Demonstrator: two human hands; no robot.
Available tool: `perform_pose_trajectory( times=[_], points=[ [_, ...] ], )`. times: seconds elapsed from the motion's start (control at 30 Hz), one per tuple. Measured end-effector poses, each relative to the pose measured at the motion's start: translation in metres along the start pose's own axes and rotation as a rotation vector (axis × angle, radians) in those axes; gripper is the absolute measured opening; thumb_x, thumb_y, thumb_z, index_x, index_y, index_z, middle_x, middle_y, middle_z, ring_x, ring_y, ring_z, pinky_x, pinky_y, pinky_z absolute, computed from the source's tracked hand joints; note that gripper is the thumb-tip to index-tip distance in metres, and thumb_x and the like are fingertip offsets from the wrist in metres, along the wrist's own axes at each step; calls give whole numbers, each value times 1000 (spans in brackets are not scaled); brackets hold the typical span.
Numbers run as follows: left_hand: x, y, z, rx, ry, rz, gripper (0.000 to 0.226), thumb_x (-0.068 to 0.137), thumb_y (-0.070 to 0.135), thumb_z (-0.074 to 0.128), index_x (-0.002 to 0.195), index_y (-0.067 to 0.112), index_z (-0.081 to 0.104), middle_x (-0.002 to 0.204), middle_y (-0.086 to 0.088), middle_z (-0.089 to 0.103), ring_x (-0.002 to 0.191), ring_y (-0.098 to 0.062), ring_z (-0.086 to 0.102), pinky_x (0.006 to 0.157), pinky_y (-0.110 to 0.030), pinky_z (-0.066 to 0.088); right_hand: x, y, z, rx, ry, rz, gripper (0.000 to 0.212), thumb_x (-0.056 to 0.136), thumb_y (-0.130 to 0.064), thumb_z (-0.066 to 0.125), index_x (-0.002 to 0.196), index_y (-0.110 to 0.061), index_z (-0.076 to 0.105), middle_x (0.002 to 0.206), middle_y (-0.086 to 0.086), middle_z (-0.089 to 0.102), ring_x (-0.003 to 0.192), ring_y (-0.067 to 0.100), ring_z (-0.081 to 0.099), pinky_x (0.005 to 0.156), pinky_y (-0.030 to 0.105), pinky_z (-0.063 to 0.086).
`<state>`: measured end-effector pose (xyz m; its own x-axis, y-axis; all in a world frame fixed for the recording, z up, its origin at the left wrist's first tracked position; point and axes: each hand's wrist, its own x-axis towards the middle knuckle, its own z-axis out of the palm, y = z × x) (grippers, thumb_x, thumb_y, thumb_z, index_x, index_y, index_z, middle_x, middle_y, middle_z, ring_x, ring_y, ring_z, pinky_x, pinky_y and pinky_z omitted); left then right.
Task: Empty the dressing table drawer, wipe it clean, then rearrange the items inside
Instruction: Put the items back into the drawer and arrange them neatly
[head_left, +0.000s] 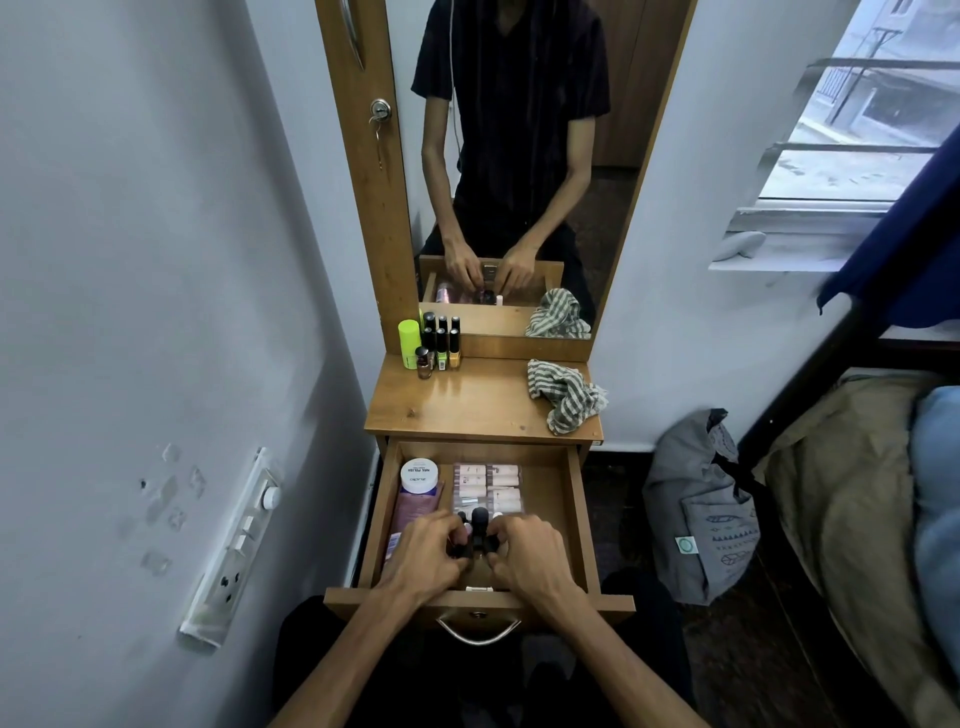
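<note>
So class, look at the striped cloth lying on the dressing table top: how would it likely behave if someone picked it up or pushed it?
The striped cloth lies crumpled in soft folds, so it would probably go floppy and drape when lifted. It looks thin, so likely light. Pushed across the glossy table top, it would probably bunch rather than roll.

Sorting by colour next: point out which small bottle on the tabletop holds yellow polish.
The yellow nail polish bottle, at the right end of the cluster by the mirror. The one left of it looks pale green; the front-left one is brownish.

person (511, 104) | dark short-sleeved shirt | dark trousers | bare forearms | thin white cable at chest
</note>
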<state>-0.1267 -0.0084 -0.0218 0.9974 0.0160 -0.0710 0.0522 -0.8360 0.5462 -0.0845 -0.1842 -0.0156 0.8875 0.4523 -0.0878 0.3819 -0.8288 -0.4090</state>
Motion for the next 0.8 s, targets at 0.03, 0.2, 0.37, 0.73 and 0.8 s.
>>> perform_pose_trajectory(
  times=[0.03, 0.2, 0.37, 0.73, 0.8],
  points=[
    [0, 0, 1, -9, -5, -9, 25, 69, 21, 82, 78, 27, 60, 95, 12, 66, 94, -5, 61, 75, -15, 48, 0, 1, 0, 0, 4, -2, 30, 89, -30, 71, 119, -25, 70, 107, -5, 74, 93, 14, 68, 76, 22, 48],
    [1, -4, 3, -37, -21, -61, 37, 66, 24, 88, 70, 32, 52, 95, 17, 68, 93, 6, 62, 65, -3, 41, 2, 1, -12, 8, 69, -3, 29, 88, -30, 72, 117, -28, 70, 104, -7, 75, 91, 12, 69, 70, 17, 46],
    [3, -10, 6, -94, -36, -61, 41, 63, 23, 89, 67, 35, 50, 97, 17, 69, 90, 20, 58, 67, -3, 45, 15, -6, -38, 80, 217, 14, 19, 88, -31, 72, 106, -28, 77, 95, -11, 76, 76, 0, 64, 59, 4, 36],
    [36, -11, -56, -66, 349, 20, 16, 86, 26, 72, 76, 26, 61, 78, 12, 64, 66, 0, 57, 63, -23, 48, 112, -40, -92, 229, 415, -9, 14, 88, -23, 71, 97, -19, 81, 88, -6, 79, 73, 8, 71, 70, 23, 57],
    [57, -10, -78, -87, 425, 11, 7, 88, 23, 71, 84, 23, 66, 83, 11, 66, 71, -5, 61, 68, -27, 53, 129, -51, -96, 233, 411, -32, 17, 89, -24, 69, 100, -19, 81, 90, -4, 79, 71, 10, 71, 67, 23, 56]
  ],
)
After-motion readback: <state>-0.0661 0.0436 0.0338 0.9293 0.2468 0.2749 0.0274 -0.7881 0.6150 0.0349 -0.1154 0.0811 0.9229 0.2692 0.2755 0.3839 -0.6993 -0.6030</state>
